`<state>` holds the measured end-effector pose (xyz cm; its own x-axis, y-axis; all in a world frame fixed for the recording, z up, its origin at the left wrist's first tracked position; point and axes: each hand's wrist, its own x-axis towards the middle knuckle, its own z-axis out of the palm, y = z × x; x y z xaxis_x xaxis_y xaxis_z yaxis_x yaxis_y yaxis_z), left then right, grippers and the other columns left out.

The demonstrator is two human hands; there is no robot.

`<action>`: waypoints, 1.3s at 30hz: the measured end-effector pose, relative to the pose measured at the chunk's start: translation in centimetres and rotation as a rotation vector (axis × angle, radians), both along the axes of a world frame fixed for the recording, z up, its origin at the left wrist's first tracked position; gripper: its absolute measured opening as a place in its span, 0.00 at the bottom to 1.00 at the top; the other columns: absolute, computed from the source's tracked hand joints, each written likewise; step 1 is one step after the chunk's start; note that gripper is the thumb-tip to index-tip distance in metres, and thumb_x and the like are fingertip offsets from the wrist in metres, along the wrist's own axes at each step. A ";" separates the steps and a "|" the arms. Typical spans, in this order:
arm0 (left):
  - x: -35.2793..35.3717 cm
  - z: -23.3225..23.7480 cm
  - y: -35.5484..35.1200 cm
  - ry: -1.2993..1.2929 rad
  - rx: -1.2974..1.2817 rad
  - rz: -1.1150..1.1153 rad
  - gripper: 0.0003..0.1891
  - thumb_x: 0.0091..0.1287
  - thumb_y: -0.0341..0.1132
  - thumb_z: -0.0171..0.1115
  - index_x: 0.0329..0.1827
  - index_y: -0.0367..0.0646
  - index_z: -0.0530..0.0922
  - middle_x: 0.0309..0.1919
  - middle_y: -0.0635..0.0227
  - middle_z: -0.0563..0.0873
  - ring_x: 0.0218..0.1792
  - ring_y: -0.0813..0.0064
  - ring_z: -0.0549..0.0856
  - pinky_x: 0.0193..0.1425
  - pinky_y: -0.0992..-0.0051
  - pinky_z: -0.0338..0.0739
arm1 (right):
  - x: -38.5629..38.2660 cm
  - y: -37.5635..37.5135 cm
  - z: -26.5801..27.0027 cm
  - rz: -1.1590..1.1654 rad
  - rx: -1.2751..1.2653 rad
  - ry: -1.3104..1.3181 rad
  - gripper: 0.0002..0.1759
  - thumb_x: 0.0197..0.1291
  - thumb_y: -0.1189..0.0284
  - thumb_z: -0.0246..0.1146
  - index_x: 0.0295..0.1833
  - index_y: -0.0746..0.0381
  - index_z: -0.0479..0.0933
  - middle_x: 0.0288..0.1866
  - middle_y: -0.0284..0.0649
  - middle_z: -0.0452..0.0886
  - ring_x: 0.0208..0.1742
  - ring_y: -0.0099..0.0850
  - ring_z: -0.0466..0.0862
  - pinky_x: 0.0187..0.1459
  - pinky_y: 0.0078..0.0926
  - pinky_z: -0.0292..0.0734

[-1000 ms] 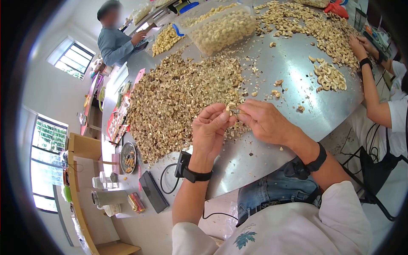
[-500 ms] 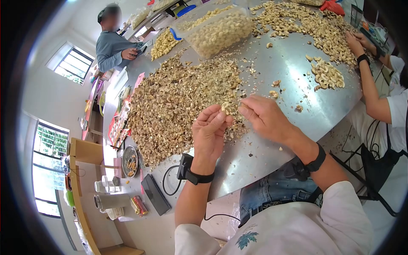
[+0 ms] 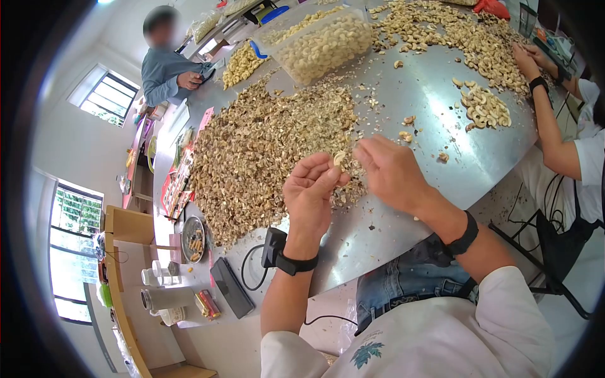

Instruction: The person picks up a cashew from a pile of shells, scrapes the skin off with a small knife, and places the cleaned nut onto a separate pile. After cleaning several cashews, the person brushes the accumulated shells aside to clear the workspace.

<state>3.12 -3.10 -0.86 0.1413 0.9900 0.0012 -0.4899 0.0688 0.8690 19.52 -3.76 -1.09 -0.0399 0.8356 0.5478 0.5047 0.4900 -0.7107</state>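
Note:
A pale cashew nut (image 3: 339,157) is pinched between the thumb and fingertips of my left hand (image 3: 312,188). Close on its right, my right hand (image 3: 394,173) has its fingers drawn together, slightly blurred. Whatever those fingers grip, if anything, is hidden. A small gap separates the right fingertips from the nut. Both hands are raised over the near edge of a wide heap of brown shell bits and cashew pieces (image 3: 265,160) on the metal table (image 3: 435,170).
A clear plastic tub (image 3: 324,50) of cashews stands behind the heap. Whole cashews (image 3: 484,107) form a small pile at right. A co-worker's hands (image 3: 526,60) are at the far right pile. Another person (image 3: 167,69) stands far left. A phone (image 3: 231,286) and flask (image 3: 165,298) lie at left.
My right hand has shifted slightly up and away from the nut. The nut now stands more upright in my left fingertips. The standing person's head and hand have moved a little.

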 end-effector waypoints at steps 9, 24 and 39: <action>0.4 0.4 -0.5 0.309 0.254 0.095 0.19 0.59 0.17 0.61 0.53 0.31 0.69 0.39 0.58 0.83 0.35 0.73 0.84 0.42 0.75 0.82 | 1.3 0.1 0.4 0.250 -0.044 -0.097 0.11 0.60 0.70 0.55 0.29 0.65 0.70 0.26 0.48 0.74 0.30 0.50 0.76 0.33 0.45 0.69; -0.5 -0.2 0.4 -0.127 -0.017 -0.060 0.18 0.65 0.19 0.55 0.59 0.31 0.70 0.42 0.56 0.82 0.38 0.72 0.84 0.47 0.76 0.81 | 1.8 0.8 0.2 0.055 -0.203 0.124 0.13 0.61 0.69 0.57 0.29 0.69 0.70 0.21 0.48 0.73 0.23 0.40 0.73 0.28 0.36 0.67; -0.5 -0.2 0.3 -0.118 -0.005 -0.184 0.14 0.66 0.22 0.55 0.54 0.30 0.75 0.40 0.56 0.84 0.35 0.72 0.84 0.44 0.75 0.80 | 0.5 0.7 1.7 0.255 -0.327 0.331 0.09 0.54 0.73 0.62 0.33 0.68 0.73 0.24 0.39 0.72 0.26 0.25 0.69 0.29 0.27 0.66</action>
